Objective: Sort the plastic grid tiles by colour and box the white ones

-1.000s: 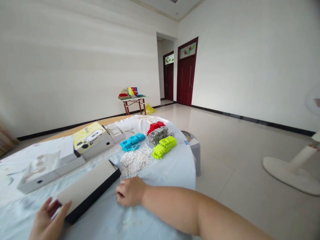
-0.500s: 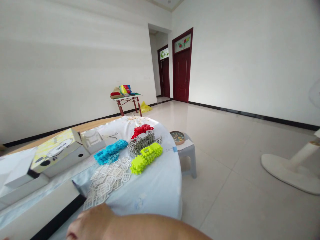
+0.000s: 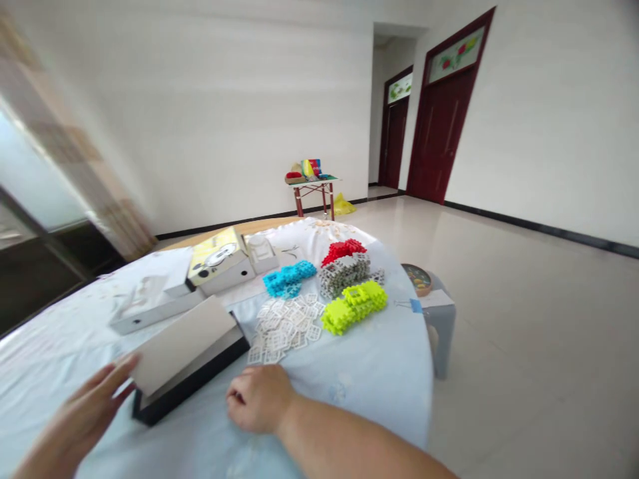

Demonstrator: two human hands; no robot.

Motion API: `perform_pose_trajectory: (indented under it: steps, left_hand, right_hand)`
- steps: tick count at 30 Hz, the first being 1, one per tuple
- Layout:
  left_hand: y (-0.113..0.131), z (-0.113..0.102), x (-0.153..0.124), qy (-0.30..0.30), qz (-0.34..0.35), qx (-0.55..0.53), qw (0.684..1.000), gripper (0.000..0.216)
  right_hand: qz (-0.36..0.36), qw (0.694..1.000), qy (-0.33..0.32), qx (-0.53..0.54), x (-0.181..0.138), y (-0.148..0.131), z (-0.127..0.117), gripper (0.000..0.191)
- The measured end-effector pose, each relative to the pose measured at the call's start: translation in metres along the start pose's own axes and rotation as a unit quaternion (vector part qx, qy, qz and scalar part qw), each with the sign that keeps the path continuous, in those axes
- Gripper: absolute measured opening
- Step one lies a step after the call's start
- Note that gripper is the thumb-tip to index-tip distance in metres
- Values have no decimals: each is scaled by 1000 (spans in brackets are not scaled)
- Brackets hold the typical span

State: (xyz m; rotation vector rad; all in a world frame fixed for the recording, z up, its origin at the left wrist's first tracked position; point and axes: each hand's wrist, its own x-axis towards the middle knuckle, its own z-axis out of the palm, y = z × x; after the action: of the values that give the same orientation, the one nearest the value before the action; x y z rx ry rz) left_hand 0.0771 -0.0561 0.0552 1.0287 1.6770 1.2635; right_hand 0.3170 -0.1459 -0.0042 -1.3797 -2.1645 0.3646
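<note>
My left hand (image 3: 97, 399) is at the left end of a long white panel (image 3: 182, 339), its thumb and fingers closed on the panel's edge. The panel stands tilted up over a black box (image 3: 192, 389) on the cloth, and I cannot tell whether the two are joined. My right hand (image 3: 259, 398) rests curled in a loose fist on the tablecloth, to the right of the box, with nothing visible in it. Just beyond it lies a heap of white lattice pieces (image 3: 284, 326). Lime green (image 3: 354, 307), blue (image 3: 289, 276), grey (image 3: 344, 274) and red (image 3: 344, 250) interlocking plastic pieces sit stacked behind.
White boxes stand on the left side, one with a yellow printed top (image 3: 217, 253). A blue clip (image 3: 415, 305) holds the tablecloth (image 3: 339, 392) at its right edge. A grey stool (image 3: 444, 332) with a round clock-like object (image 3: 416, 278) stands beside the table. A small table (image 3: 312, 183) is near the wall.
The view has swung left and tilted, so the table shows farther right. My left hand has come into view at the white panel. My right hand stays curled by the black box.
</note>
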Motion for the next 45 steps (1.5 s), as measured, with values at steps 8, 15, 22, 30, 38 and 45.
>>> perform_pose_trajectory:
  steps: [8, 15, 22, 30, 38, 45]
  left_hand:
    - [-10, -29, 35, 19, 31, -155, 987, 28]
    - [-29, -60, 65, 77, -3, -55, 996, 36]
    - [-25, -60, 41, 216, 172, 317, 907, 82]
    - [-21, -36, 22, -223, 241, 316, 890, 86]
    - [-32, -38, 19, -289, 205, 266, 896, 91]
    - [-32, -42, 20, -241, 123, 148, 951, 80]
  right_hand:
    - [-9, 1000, 14, 13, -6, -1, 0, 19]
    - [-2, 1000, 12, 15, -7, -1, 0, 17]
    - [3, 1000, 13, 26, -7, -2, -1, 17]
    - [8, 998, -2, 67, -9, -3, -6, 18]
    - [16, 996, 10, 87, -9, -4, -5, 18]
    - [6, 994, 26, 110, -11, -7, -13, 19]
